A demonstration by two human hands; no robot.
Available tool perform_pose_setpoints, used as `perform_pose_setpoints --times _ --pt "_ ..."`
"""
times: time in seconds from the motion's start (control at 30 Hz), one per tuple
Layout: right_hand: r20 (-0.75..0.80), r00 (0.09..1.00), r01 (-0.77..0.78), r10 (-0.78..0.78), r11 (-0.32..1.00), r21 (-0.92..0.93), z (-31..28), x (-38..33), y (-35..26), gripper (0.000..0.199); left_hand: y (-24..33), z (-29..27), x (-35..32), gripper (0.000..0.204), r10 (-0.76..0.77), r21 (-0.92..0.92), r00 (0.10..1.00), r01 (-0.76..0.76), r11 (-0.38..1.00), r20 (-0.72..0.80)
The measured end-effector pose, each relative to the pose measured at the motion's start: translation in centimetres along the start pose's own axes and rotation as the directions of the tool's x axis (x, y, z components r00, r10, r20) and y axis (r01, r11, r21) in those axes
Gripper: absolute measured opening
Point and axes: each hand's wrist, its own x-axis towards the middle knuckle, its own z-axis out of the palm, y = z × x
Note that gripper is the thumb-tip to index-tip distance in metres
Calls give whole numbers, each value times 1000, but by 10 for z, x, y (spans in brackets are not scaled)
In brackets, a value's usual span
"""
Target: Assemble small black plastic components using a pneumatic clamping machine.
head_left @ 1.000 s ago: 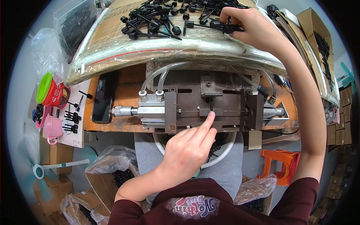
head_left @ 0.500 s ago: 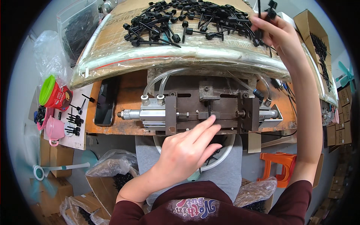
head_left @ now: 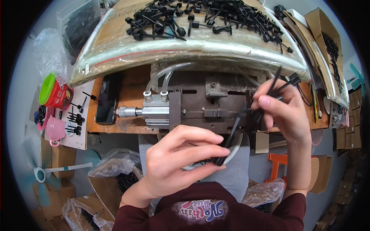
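My left hand [head_left: 165,163] is closed in a pinch, thumb and fingertips on the head of a black knob-ended rod [head_left: 233,131]. The rod slants up and right toward my right hand [head_left: 289,113]. That hand is closed on a small bunch of black knob-ended rods [head_left: 276,90], which stick out between the fingers. Both hands are at the front of a dark metal fixture [head_left: 196,102], the right one covering its right end. A small block [head_left: 212,113] in the middle of the fixture shows no rod across it. Below the left hand, a white tub [head_left: 232,154] is partly hidden.
A heap of black knob-ended rods [head_left: 165,19] lies on the plastic-wrapped raised board [head_left: 192,49]. A silver air cylinder [head_left: 156,115] with clear hoses is at the fixture's left. Farther left are a phone [head_left: 106,99], a pink cup [head_left: 55,129] and a red tub [head_left: 61,97].
My right hand has come down from the heap to the fixture's right end, carrying black rods. The left hand has drawn back from the fixture's middle and now pinches a rod.
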Motion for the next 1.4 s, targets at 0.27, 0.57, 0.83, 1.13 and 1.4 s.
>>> perform_pose_setpoints --times 0.27,0.57,0.83,1.13,1.4 --pt "-306 925 219 -227 974 -61 18 -20 22 16 -40 34 -24 27 17 589 993 -84 803 118" --pt "-266 959 127 -94 986 109 20 -38 38 14 -36 35 -12 28 -67 677 981 -74 732 180" --pt "-176 978 -72 113 972 222 41 -39 44 13 -18 34 -3 38 299 459 943 -332 824 145" --pt "-362 906 237 -219 971 6 29 -43 54 20 -19 31 -16 30 66 401 997 -73 913 30" --pt "-267 730 389 -629 704 -595 34 -48 67 18 -42 34 -15 25 -5 631 984 -109 768 176"
